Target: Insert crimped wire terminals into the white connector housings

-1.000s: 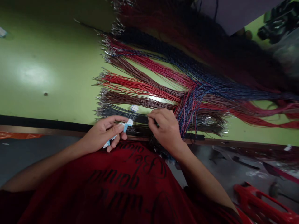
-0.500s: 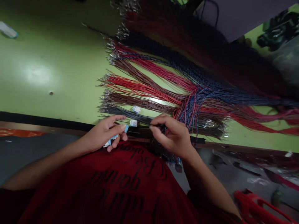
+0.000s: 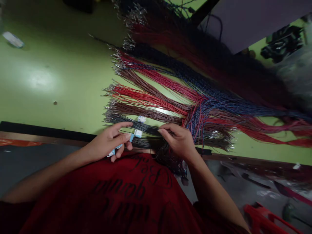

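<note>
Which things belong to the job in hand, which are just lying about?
Likely in use:
white-and-blue connectors in the left hand
white connector between wire bundles
dark wires beside the right hand

Seemingly just lying about:
red plastic item, lower right
black items, upper right
orange strip, left edge

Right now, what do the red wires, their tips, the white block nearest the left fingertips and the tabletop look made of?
Red wires: likely plastic-coated, satin; smooth, even colour.
Tips: probably bare metal; silvery glints.
White block: probably moulded plastic; opaque, boxy.
Tabletop: glossy green, maybe laminate or paint; it reflects a bright patch. Core can't be told.
</note>
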A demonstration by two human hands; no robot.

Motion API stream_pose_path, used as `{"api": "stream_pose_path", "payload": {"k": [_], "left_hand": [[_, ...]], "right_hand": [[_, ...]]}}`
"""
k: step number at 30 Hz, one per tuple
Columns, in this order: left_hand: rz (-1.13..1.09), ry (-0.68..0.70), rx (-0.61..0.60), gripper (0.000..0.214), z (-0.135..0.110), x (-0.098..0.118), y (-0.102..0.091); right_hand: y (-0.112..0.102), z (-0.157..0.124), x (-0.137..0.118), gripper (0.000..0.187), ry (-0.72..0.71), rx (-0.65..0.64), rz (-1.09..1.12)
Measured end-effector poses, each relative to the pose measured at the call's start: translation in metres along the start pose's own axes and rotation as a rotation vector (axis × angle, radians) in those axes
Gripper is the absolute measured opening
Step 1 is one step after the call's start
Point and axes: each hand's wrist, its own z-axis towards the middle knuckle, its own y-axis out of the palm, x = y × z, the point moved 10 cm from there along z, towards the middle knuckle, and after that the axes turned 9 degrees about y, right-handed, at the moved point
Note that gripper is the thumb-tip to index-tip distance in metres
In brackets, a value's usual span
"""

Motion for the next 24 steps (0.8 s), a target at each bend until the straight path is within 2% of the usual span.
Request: {"api": "stream_pose_path", "payload": {"k": [2,4,6,8,11,15,17,18,20,21,23,24], "left_hand": [[0.014,-0.001,-0.034,0.073,0.002,0.002,0.004],[0.043,0.01,-0.086,0.069,0.003,0.005,0.011],[0.086,0.042,-0.111,0.063,0.002,0.009,0.014],[0.127,0.09,-0.079,0.055,0.0,0.013,0.01],[0.153,0.144,0.007,0.041,-0.005,0.013,-0.003],[0.122,0.145,0.075,0.027,-0.01,0.005,-0.014],[0.114,0.163,0.152,0.024,-0.012,0.005,-0.019],[0.106,0.172,0.187,0.025,-0.013,0.006,-0.021],[0.066,0.203,0.238,0.03,-0.013,0.01,-0.022],[0.036,0.219,0.26,0.031,-0.012,0.012,-0.023],[-0.03,0.247,0.319,0.029,-0.012,0.017,-0.026],[-0.059,0.247,0.35,0.026,-0.012,0.018,-0.028]], "right_hand": [[-0.013,-0.004,-0.011,0.011,-0.012,0.018,0.027],[-0.014,-0.009,-0.03,0.01,-0.044,-0.001,0.079],[0.0,-0.014,-0.049,0.011,-0.108,-0.073,0.121],[0.021,-0.018,-0.061,0.015,-0.177,-0.153,0.125],[0.039,-0.02,-0.053,0.017,-0.166,-0.153,0.082],[0.033,-0.026,-0.039,0.016,-0.119,-0.094,0.096],[0.015,-0.032,-0.038,0.017,-0.157,-0.042,0.115],[0.0,-0.034,-0.033,0.017,-0.155,0.02,0.105],[-0.045,-0.038,-0.005,0.016,-0.043,0.238,0.028],[-0.076,-0.042,0.019,0.017,0.08,0.412,-0.039],[-0.132,-0.063,0.076,0.017,0.433,0.728,-0.181],[-0.15,-0.074,0.105,0.017,0.632,0.799,-0.225]]}}
